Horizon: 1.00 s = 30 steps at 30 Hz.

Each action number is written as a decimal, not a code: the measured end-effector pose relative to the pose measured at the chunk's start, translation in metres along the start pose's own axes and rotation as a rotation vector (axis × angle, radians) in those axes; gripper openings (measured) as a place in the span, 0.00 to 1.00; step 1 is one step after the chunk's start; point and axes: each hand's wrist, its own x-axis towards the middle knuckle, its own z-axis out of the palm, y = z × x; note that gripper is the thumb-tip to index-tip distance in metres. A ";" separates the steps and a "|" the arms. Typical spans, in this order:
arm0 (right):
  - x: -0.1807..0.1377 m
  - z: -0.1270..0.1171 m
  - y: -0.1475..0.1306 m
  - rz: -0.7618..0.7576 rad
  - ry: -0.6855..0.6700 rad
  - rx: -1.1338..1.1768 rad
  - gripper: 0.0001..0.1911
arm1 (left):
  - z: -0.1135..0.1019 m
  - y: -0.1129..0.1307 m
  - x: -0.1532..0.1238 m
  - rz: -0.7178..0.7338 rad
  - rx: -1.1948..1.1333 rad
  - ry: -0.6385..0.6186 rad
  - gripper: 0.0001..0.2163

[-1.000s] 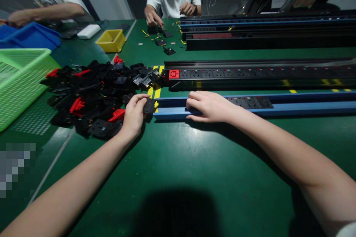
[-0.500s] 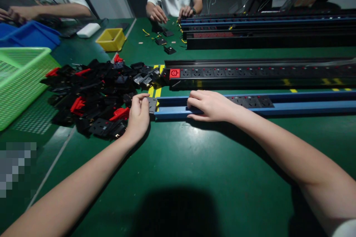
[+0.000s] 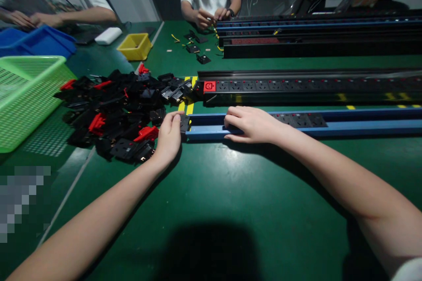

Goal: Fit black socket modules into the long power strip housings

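Note:
A blue metal rail (image 3: pixel 206 135) lies across the table, with a row of black socket modules (image 3: pixel 298 120) seated in its channel. My left hand (image 3: pixel 169 136) is closed on a black socket module (image 3: pixel 185 124), held at the rail's left end; its fingertips are partly hidden behind the thumb side. Farther right, my right hand (image 3: pixel 250 125) is wrapped over the rail, thumb on the near wall and fingers curled over the channel. Something dark shows under that palm, mostly covered. Left of my left hand is a heap of loose black and red socket modules (image 3: pixel 115 109).
Behind the blue rail lies a black rail (image 3: pixel 263 99) filled with sockets and one red outlet (image 3: pixel 209 86). A green basket (image 3: pixel 33 96), blue bins (image 3: pixel 42 41) and a yellow box (image 3: pixel 135 47) stand left. Two people work across the table beside more rails (image 3: pixel 313 48).
The whole view has shifted slightly. Both my hands keep nearly the same places on the module and the rail. The opposite person's hands have come closer together at the far rails' end.

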 end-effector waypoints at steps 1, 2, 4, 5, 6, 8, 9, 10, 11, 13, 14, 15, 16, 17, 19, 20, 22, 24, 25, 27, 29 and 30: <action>0.000 0.000 0.000 0.000 0.001 -0.003 0.19 | 0.000 0.000 0.000 -0.005 0.004 -0.001 0.15; 0.000 0.000 0.000 0.000 0.002 -0.007 0.19 | 0.000 0.000 0.000 -0.011 0.005 0.002 0.15; 0.000 0.000 0.000 0.000 0.007 -0.014 0.18 | 0.000 0.001 0.000 -0.026 -0.002 0.014 0.14; 0.000 0.000 0.000 0.000 0.008 -0.015 0.18 | 0.001 0.001 0.000 -0.037 -0.008 0.022 0.14; 0.000 0.000 0.000 0.000 0.009 -0.015 0.18 | 0.001 0.002 0.000 -0.048 -0.012 0.031 0.14; 0.000 0.001 0.000 0.001 0.007 -0.010 0.18 | 0.002 0.004 -0.002 -0.059 -0.004 0.049 0.13; 0.000 0.001 0.000 0.002 0.006 -0.007 0.18 | 0.002 0.006 -0.003 -0.056 0.009 0.056 0.13; 0.000 0.001 0.000 0.004 0.004 -0.005 0.18 | 0.002 0.007 -0.004 -0.048 0.024 0.062 0.13; 0.000 0.001 0.000 0.007 0.003 -0.005 0.18 | 0.002 0.008 -0.005 -0.039 0.036 0.065 0.13; 0.000 0.001 -0.001 0.013 0.001 -0.008 0.18 | 0.002 0.009 -0.006 -0.029 0.038 0.062 0.14; 0.000 0.000 -0.001 0.012 0.002 -0.007 0.18 | 0.002 0.009 -0.007 -0.027 0.030 0.055 0.15; 0.000 0.000 -0.001 0.011 0.004 -0.004 0.18 | 0.002 0.009 -0.007 -0.024 0.023 0.044 0.16; 0.000 0.000 -0.001 0.009 0.006 -0.001 0.18 | 0.002 0.008 -0.008 -0.017 0.023 0.031 0.17; 0.000 0.000 -0.001 0.008 0.010 0.002 0.18 | 0.002 0.008 -0.008 -0.007 0.029 0.017 0.19; 0.000 0.000 0.000 0.009 0.013 0.001 0.18 | 0.003 0.007 -0.009 0.018 0.051 0.000 0.21; 0.000 0.000 0.000 0.010 0.014 0.000 0.18 | 0.004 0.007 -0.010 0.025 0.058 -0.004 0.22; 0.000 0.001 -0.001 0.011 0.012 -0.006 0.18 | 0.004 0.008 -0.010 0.018 0.053 -0.016 0.23; 0.000 0.001 -0.001 0.010 0.010 -0.015 0.19 | 0.004 0.008 -0.010 -0.010 0.027 -0.037 0.23; 0.000 0.001 -0.001 0.010 0.008 -0.021 0.19 | 0.004 0.009 -0.010 -0.023 0.015 -0.051 0.24; 0.000 0.001 -0.001 0.008 0.007 -0.030 0.19 | 0.002 0.009 -0.010 -0.034 0.013 -0.068 0.25; 0.000 0.002 0.000 0.006 0.009 -0.032 0.19 | 0.001 0.008 -0.009 -0.032 0.038 -0.077 0.26; 0.000 0.002 0.000 0.005 0.009 -0.032 0.19 | 0.000 0.008 -0.010 -0.032 0.052 -0.080 0.27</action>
